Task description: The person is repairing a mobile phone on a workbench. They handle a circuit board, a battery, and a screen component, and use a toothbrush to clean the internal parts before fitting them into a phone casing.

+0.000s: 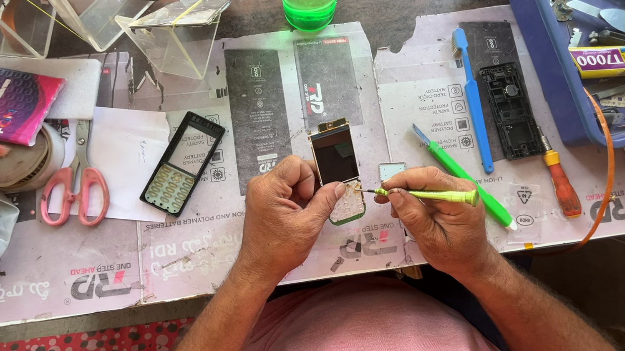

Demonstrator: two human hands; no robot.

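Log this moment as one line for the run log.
left hand: steadies opened phone board | right hand: holds green screwdriver, tip at board's lower edge | nearby: black phone front cover, blue toothbrush

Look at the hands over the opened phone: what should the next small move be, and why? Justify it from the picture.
Probably keep the left hand steadying the phone board and turn the green screwdriver in place. Its tip, held by the right hand, already sits at the board's lower right edge, so repositioning seems unneeded.
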